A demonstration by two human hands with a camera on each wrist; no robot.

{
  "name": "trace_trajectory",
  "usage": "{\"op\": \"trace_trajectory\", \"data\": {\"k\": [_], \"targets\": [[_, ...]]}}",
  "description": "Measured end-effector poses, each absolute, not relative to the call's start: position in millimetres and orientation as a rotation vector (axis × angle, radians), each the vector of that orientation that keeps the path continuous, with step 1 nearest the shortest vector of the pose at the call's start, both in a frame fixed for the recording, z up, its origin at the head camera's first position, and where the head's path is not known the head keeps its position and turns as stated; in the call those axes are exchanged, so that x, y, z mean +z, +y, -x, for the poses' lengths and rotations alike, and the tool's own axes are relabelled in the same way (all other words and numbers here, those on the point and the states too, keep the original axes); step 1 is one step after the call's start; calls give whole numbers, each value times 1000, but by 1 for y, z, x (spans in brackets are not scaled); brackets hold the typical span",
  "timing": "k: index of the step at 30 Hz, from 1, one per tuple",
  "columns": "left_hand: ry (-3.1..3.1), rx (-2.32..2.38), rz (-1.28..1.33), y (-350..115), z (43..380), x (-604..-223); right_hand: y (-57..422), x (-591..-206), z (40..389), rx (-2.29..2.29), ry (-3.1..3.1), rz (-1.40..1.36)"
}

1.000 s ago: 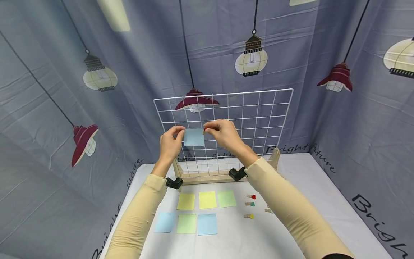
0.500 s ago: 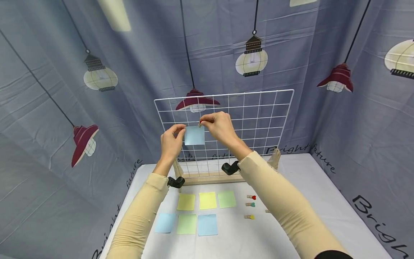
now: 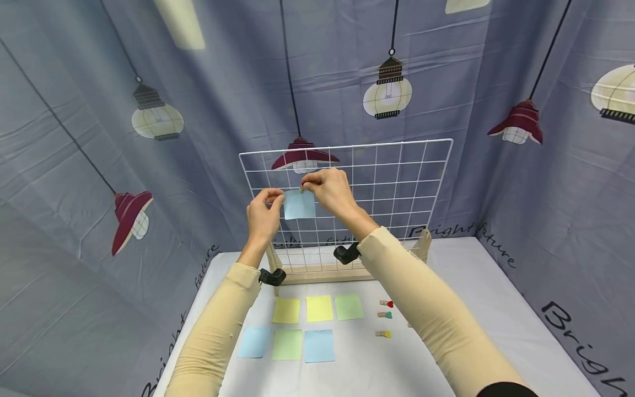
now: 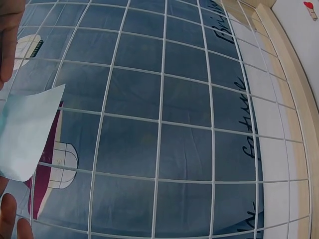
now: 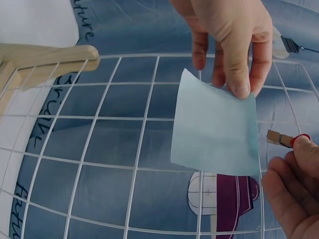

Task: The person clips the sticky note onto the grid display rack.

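The left hand has its thumb and fingers clamped on an upper corner of a blue note, the rest of which reaches out past them, slightly curved, in front of the white wire grid; I cannot tell whether it touches the wires. The right hand pinches a small wooden clip by its red end — the bare tip sits just beside the note's upper edge, apart from it. Six more notes and several clips lie on the table.

Blue-grey curtain with printed lamps around white tabletop
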State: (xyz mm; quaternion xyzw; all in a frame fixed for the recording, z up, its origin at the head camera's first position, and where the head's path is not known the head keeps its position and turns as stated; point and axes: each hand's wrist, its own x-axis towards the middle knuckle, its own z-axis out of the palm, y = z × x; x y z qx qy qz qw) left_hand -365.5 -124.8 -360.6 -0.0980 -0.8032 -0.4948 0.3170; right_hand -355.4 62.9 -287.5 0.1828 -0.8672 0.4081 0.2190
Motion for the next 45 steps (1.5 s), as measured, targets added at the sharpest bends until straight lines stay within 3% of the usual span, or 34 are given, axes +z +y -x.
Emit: {"op": "trace_trajectory", "data": {"k": [45], "targets": [[-2070, -1275, 203, -113, 373, -360, 39, -280, 365, 836, -2546, -410]]}}
